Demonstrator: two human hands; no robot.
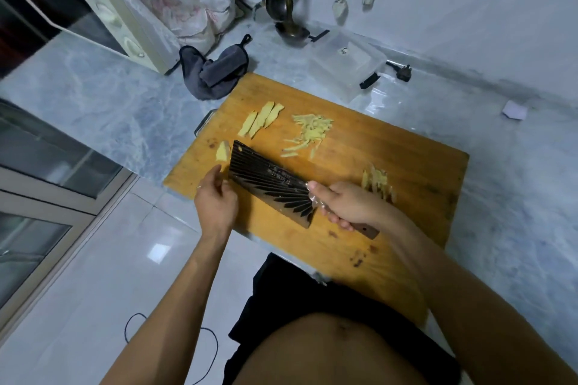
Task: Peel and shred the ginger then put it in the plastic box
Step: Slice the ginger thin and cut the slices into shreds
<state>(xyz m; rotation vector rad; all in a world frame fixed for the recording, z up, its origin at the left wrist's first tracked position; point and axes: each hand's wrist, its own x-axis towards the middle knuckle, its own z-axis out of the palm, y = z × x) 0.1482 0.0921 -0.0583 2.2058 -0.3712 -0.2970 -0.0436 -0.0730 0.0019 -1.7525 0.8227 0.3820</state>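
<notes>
My right hand [347, 205] grips cleaver [271, 184]; left hand [215, 200] loose, fingers apart, empty. Ginger chunk [222, 151] just beyond left fingertips. Pin it flat, knuckles guiding blade, slice thin.

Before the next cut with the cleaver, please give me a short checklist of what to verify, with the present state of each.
1. Right hand grips the cleaver handle: ok.
2. Left hand fingers clear of the blade: cannot tell, they are very near it.
3. Ginger chunk held steady: not ok, nothing holds it.
4. Ginger slices all shredded: not ok.
5. Plastic box open beyond the cutting board: ok.
</notes>
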